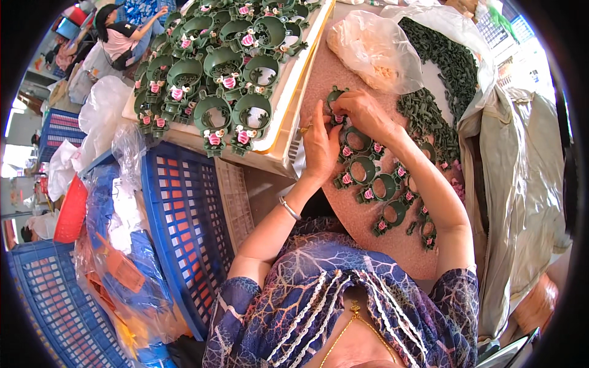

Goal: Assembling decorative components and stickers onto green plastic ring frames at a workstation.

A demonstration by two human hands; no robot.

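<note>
Between both hands (fingertips touching): green ring.

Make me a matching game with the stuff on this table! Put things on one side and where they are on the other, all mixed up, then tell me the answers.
Things:
1. green ring piece pinched by the left hand and right hand
2. tray of finished green rings with pink flowers
3. clear plastic bag
4. blue crate

Places:
A. far side of the table, beside the heap of small green parts
B. low down, to the person's left
C. between both hands' fingertips
D. raised up, left of the hands

Pairs: 1-C, 2-D, 3-A, 4-B
</note>
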